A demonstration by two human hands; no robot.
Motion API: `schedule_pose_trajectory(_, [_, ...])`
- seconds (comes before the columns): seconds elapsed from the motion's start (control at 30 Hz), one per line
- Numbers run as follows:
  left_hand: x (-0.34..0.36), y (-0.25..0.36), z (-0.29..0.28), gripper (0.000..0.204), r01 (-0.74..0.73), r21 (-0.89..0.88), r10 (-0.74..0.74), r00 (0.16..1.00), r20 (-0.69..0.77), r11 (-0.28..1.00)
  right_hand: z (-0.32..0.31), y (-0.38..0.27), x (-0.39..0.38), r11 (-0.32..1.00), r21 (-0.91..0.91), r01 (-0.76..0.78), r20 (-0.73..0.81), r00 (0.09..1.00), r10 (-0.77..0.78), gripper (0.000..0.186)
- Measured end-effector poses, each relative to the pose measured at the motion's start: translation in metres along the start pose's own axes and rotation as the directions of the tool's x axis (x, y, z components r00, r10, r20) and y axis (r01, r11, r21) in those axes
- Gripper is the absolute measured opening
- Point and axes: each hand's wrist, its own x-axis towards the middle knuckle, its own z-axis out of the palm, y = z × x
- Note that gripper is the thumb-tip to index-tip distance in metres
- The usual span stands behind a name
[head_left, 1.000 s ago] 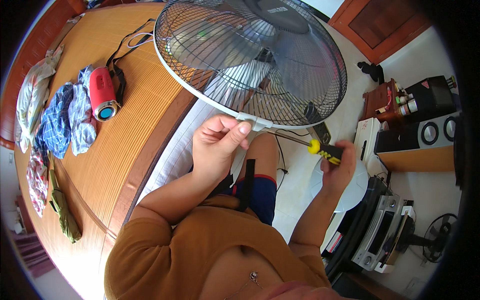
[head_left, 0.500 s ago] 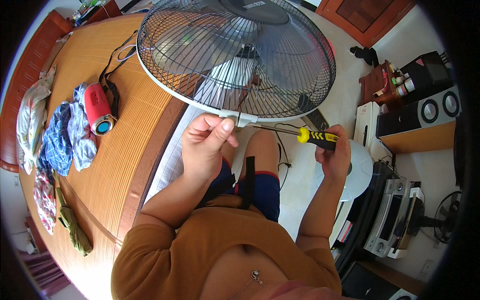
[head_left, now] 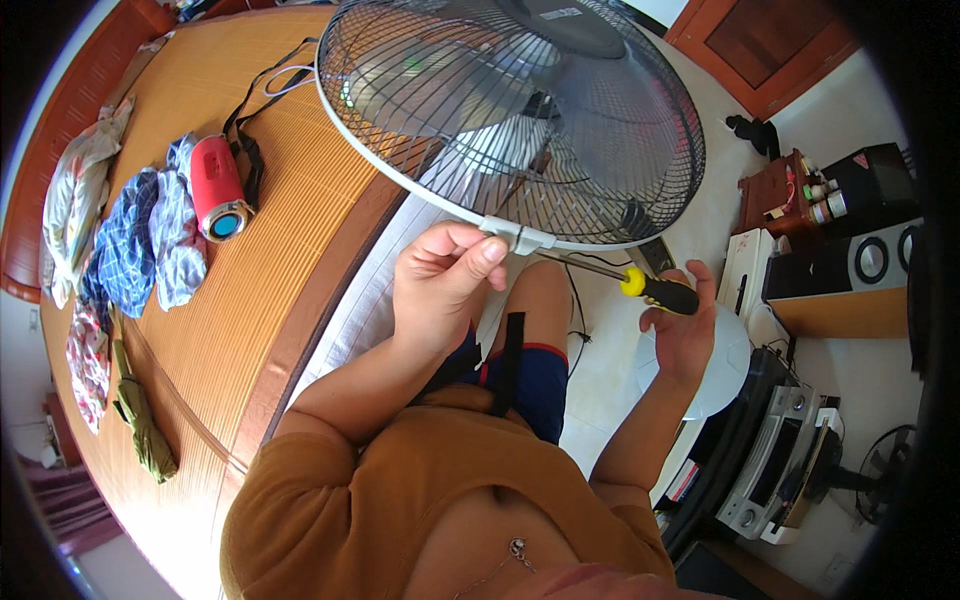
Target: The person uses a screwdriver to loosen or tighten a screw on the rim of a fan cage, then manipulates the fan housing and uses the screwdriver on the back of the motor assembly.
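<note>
A large fan (head_left: 510, 120) with a wire grille and pale rim fills the top centre. My left hand (head_left: 435, 280) pinches the white clip (head_left: 518, 234) on that rim between thumb and forefinger. From the right, a screwdriver (head_left: 660, 289) with a yellow and black handle points at the clip, its tip partly hidden there. My right hand (head_left: 680, 335) holds that handle loosely, with some fingers stretched up past it.
On the left is a mat-covered bed (head_left: 230, 380) with clothes (head_left: 140, 240), a red speaker (head_left: 217, 188) and a green furled umbrella (head_left: 145, 430). Speakers (head_left: 840, 265), electronic units (head_left: 765, 460), a small black fan (head_left: 885, 475) and a round pale base (head_left: 700, 385) are on the right.
My right fingers have loosened and straightened around the handle, which has turned so its yellow stripes no longer show. My left hand keeps its pinch on the clip.
</note>
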Motion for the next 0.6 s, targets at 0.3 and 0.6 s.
schedule_pose_trajectory(0.3, [-0.002, 0.003, -0.001, 0.006, 0.082, -0.02, -0.081, 0.995, 0.054, 0.996, -0.009, -0.003, 0.0, 0.988, -0.094, 0.122, 0.131, 0.985, -0.11, 0.053])
schedule_pose_trajectory(0.6, [-0.001, 0.008, 0.004, 0.006, 0.051, 0.043, -0.053, 0.997, 0.047, 0.998, -0.024, -0.002, 0.0, 0.983, -0.147, 0.114, 0.107, 0.989, -0.098, 0.049])
